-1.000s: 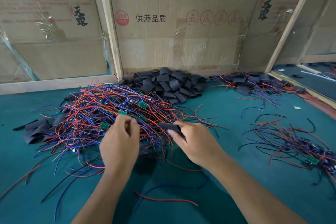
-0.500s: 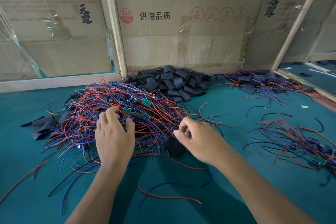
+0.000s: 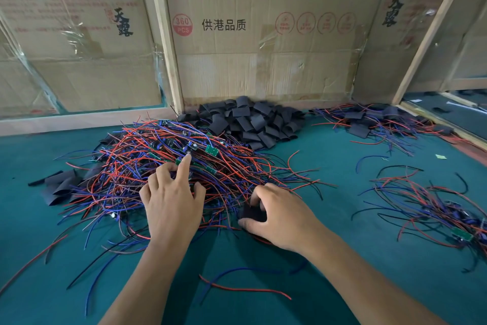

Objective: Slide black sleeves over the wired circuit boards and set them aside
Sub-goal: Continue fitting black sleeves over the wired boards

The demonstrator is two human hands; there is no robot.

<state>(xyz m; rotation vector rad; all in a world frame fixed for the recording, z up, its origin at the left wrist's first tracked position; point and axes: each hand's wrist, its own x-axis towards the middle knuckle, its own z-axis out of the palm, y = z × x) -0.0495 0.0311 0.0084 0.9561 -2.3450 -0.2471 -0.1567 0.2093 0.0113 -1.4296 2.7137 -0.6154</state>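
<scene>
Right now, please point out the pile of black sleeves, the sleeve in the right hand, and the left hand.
pile of black sleeves [image 3: 247,124], head view, middle of heap.
held sleeve [image 3: 251,214], head view, visible face.
left hand [image 3: 172,203], head view, back of hand.

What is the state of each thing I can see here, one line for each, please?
Left hand: on the wire pile, index finger stretched toward a small green board, holding nothing.
Right hand: pinches one black sleeve.
Wired boards pile: tangled, unsleeved.
Loose sleeves heap: empty, against the cardboard.
Far right pile: boards sleeved, set aside.
Near right bundle: wires tangled, one green board bare.
</scene>
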